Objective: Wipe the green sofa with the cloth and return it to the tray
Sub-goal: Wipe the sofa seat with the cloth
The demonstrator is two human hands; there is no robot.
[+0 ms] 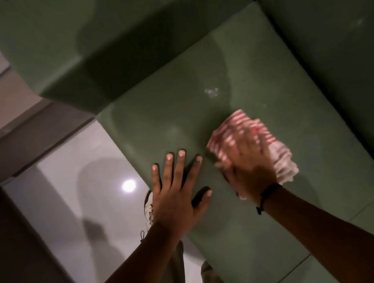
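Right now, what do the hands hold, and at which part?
The right hand presses the striped cloth flat from above on the green sofa. The left hand holds nothing; it rests open on the seat.

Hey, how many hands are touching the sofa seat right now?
2. The left hand lies flat near the seat's front edge; the right hand presses the striped cloth beside it.

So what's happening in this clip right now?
A person is wiping the green sofa seat. The right hand presses a red-and-white striped cloth onto the cushion, blurred as if mid-stroke. The left hand rests flat, fingers spread, near the seat's front edge. No tray is in view.
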